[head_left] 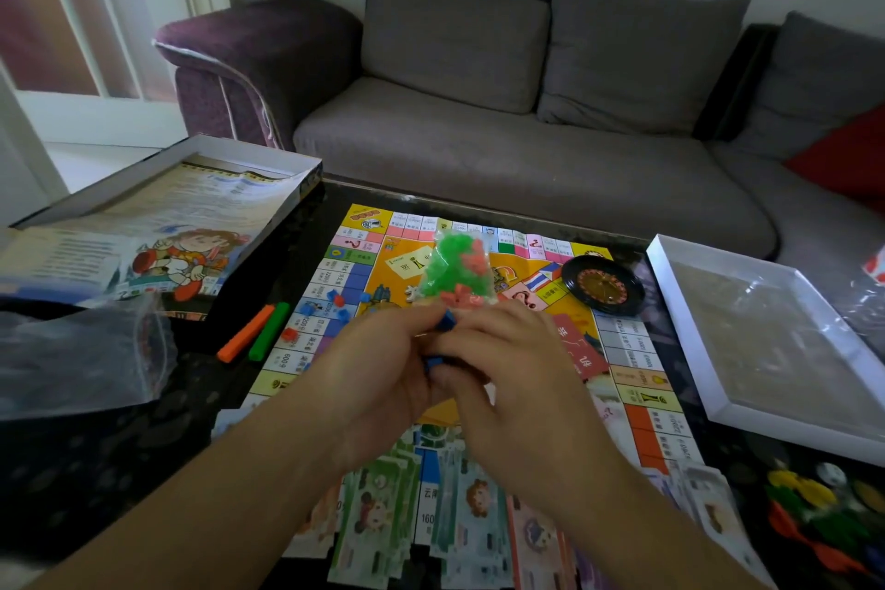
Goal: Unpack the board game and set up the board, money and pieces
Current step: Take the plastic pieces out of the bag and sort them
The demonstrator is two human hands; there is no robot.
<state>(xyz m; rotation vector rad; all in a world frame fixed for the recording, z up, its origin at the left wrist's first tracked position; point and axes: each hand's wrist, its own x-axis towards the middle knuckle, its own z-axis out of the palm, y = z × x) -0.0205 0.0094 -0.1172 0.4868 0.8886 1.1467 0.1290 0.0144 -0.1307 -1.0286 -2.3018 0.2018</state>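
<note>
The colourful game board (335,297) lies unfolded on the dark table. Above its middle my left hand (378,364) and my right hand (512,364) meet, and their fingers grip a small blue piece (446,320) between them. Just beyond the hands a clear bag of green and red pieces (455,271) lies on the board. A few small blue and red pieces (337,302) are scattered on the board's left side. Paper money (383,522) is spread along the near edge. A small black roulette wheel (602,285) sits at the board's far right.
The box lid with a cartoon figure and leaflets (187,225) lies at the left, with an empty clear bag (86,350) before it. Orange (244,333) and green (269,331) sticks lie beside the board. A white box tray (776,345) is at right, coloured tokens (814,508) near it. A sofa (479,110) stands behind.
</note>
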